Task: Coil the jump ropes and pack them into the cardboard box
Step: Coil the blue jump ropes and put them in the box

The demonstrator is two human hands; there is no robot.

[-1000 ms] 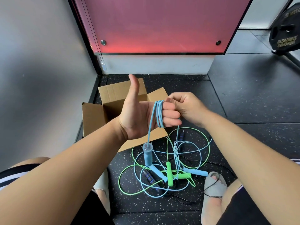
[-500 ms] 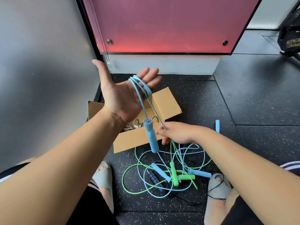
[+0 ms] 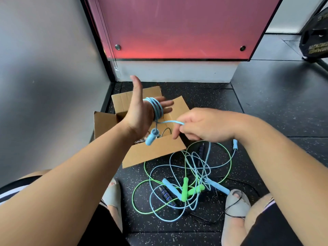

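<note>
Single head cam, wide-angle, worn by the person, pitched forward and down. Close range: both forearms fill the lower frame, left hand (image 3: 142, 112) and right hand (image 3: 204, 127) mid-frame over the cardboard box (image 3: 154, 152). Pink panel (image 3: 177, 27) tops the view.

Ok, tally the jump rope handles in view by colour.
Light blue handles: 4
Green handles: 2
Dark handles: 2
Total: 8
</note>
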